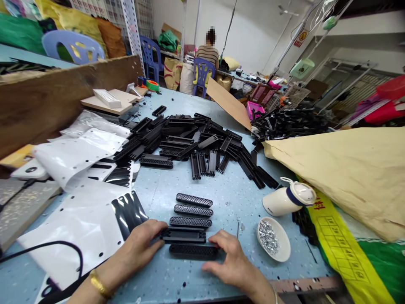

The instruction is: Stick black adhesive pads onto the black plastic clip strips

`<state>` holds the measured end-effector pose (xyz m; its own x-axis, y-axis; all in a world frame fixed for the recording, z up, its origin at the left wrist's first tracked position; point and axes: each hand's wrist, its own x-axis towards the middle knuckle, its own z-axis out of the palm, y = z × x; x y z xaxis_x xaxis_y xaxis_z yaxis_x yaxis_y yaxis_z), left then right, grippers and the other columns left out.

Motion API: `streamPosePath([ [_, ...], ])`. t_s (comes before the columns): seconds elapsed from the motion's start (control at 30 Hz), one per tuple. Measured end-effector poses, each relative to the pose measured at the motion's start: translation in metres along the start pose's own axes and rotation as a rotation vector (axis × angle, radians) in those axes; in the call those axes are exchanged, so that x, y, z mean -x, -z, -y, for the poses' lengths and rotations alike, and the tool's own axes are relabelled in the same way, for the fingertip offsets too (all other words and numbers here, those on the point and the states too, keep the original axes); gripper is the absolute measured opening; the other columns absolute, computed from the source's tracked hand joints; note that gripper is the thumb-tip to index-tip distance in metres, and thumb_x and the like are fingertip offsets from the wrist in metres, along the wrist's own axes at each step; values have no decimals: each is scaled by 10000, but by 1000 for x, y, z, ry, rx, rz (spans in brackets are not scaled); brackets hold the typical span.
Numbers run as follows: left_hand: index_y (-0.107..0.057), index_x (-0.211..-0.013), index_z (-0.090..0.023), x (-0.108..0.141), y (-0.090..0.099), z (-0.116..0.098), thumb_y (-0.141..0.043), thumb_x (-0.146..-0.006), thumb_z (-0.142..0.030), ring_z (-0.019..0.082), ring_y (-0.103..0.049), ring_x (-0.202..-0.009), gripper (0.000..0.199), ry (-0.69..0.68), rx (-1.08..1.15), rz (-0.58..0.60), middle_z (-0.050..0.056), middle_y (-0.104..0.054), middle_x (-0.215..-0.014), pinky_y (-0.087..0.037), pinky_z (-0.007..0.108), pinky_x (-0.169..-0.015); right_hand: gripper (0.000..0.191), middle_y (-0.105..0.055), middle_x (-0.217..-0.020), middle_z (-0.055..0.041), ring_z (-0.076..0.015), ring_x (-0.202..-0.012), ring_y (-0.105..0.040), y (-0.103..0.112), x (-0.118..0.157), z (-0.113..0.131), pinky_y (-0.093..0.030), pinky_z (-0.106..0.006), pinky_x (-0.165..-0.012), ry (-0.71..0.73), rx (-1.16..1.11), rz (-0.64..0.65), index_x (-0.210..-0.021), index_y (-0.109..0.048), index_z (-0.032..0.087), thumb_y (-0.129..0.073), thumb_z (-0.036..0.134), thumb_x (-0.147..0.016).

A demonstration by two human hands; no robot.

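Several black plastic strips with rounded ends lie in a column before me. Three of them, such as the top strip, show a lattice-patterned face. Below these, a grooved black plastic strip has its left end between the thumb and fingers of my left hand. Nearest to me is another black plastic strip. My right hand curves around the right ends of the lowest two strips, fingers and thumb apart. Whether its fingertips touch either strip is hard to see.
A large heap of black strips spreads across the blue table. To the right are a white bowl of small metal parts and a cream bottle on its side. White plastic sheets lie left. A person sits far back.
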<state>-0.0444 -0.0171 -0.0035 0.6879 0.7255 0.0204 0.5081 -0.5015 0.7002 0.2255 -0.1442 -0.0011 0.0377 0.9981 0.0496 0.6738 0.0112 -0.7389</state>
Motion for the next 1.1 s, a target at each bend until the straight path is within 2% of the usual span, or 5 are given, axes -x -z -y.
streamPosePath([
  [0.37, -697, -866, -162, -30, 4, -18, -493, -868, -405, 183, -614, -516, 317, 175, -35, 14, 11, -672, -575, -422, 269, -529, 52, -592, -649, -19, -175, -583, -578, -27, 4, -21, -458, -287, -549, 51, 38, -227, -731, -629, 172, -677, 157, -716],
  [0.57, -669, -996, -146, -23, -6, -11, -512, -857, -484, 224, -699, -678, 398, 259, 73, -325, 67, -748, -767, -532, 301, -608, 105, -603, -658, -14, -169, -571, -573, -33, -9, -20, -485, -296, -547, 7, 14, -294, -773, -630, 173, -708, 231, -734],
  [0.7, -634, -1188, -132, -30, -8, -12, -472, -869, -505, 287, -676, -1036, 517, 270, 117, -522, 139, -703, -1176, -524, 404, -911, 246, -595, -663, -10, -171, -580, -569, -23, -13, -19, -502, -301, -545, -4, 23, -338, -749, -614, 188, -775, 367, -699],
  [0.83, -546, -1332, -112, -54, -15, -19, -447, -871, -523, 290, -485, -1314, 625, 275, 349, -497, 139, -536, -1416, -315, 434, -1140, 241, -698, -972, -113, -227, -910, -654, -12, -43, -15, -530, -372, -825, 9, -90, -480, -1033, -665, 165, -528, 331, -924],
  [1.1, -680, -1086, -142, -56, -32, -38, -397, -911, -464, 267, -656, -1057, 464, 307, 457, -455, 96, -731, -1104, -502, 404, -948, 373, -700, -921, -96, -202, -880, -644, -34, -75, -5, -507, -328, -819, -33, -223, -485, -943, -686, 159, -373, 353, -1001],
])
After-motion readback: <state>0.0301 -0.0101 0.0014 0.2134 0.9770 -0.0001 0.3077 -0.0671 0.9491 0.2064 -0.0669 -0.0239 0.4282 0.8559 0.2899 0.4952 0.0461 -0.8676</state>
